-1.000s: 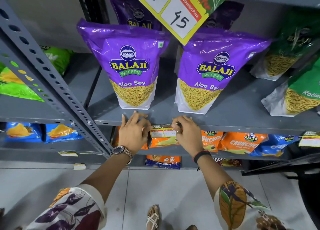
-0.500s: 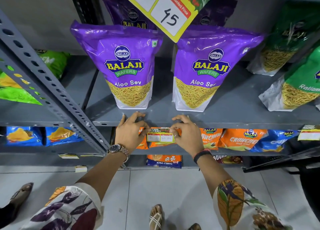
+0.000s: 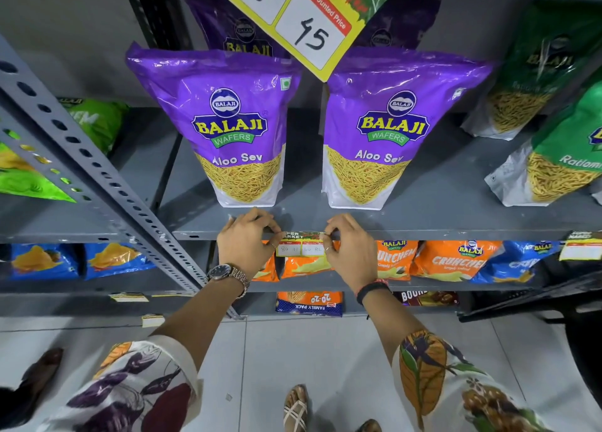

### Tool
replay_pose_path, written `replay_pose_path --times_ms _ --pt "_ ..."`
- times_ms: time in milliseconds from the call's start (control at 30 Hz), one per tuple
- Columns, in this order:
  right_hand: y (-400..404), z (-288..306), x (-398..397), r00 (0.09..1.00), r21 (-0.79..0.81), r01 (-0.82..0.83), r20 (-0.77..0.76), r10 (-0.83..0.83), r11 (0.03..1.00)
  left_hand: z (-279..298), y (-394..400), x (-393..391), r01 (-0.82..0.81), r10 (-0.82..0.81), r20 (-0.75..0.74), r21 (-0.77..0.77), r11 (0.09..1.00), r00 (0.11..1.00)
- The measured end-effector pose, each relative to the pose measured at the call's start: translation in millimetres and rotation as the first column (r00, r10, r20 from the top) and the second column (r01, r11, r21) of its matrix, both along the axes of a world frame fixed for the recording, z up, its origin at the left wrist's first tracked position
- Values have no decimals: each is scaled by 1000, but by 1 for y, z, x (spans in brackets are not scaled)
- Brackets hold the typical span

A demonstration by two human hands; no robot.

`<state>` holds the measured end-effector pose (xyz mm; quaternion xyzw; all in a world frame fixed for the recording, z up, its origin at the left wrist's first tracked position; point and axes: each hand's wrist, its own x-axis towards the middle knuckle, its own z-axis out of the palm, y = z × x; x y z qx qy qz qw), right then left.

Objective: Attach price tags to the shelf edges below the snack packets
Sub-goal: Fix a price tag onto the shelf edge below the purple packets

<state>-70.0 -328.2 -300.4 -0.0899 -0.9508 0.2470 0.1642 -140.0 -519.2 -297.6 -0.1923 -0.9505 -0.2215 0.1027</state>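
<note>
A small price tag (image 3: 301,245) with two white boxes lies flat against the grey shelf edge (image 3: 456,234). My left hand (image 3: 244,241) pinches its left end and my right hand (image 3: 350,247) pinches its right end, fingertips on the top corners. Two purple Aloo Sev packets, one on the left (image 3: 228,128) and one on the right (image 3: 387,128), stand upright on the shelf just above the tag.
A big yellow discount sign (image 3: 309,17) hangs above the packets. Green packets (image 3: 560,157) stand to the right, orange and blue packets (image 3: 449,260) on the shelf below. Another tag (image 3: 581,247) hangs at the far right. A slotted grey upright (image 3: 97,177) runs diagonally left.
Both hands have lifted the tag from below the shelf edge up onto it, and the right hand has shifted slightly to the right along the tag.
</note>
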Motion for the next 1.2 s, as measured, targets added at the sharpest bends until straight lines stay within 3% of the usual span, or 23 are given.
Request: replay_pose_path --times_ms 233,400,600,767,867,967,1033,1100,1200 --pt "-6 4 -12 999 155 21 -27 -17 988 -2 6 0 -3 -1 -86 -46 999 996" --pt "6 7 -12 996 176 -91 -3 93 980 -3 2 -2 54 -62 -80 -98 994 995" --pt "19 29 -10 982 104 -167 108 156 981 17 -9 -10 143 -135 79 -115 983 988" --pt "26 88 0 984 -38 -91 -154 84 995 90 -15 -5 135 -127 -98 80 988 987" --pt "23 118 5 933 -107 -63 -358 21 992 125 -15 3 124 -44 -308 245 962 950" --pt "15 178 3 831 -192 -96 -555 -28 977 196 -13 1 198 54 -577 365 910 815" --pt "8 216 0 751 -146 -77 -660 -39 986 243 -10 -4 282 72 -690 386 878 720" --pt "3 243 -2 684 -66 -34 -729 -25 997 280 -6 -8 320 48 -723 363 875 689" --pt "0 267 -6 672 26 47 -741 -12 999 311 2 -11 341 -69 -651 301 891 756"
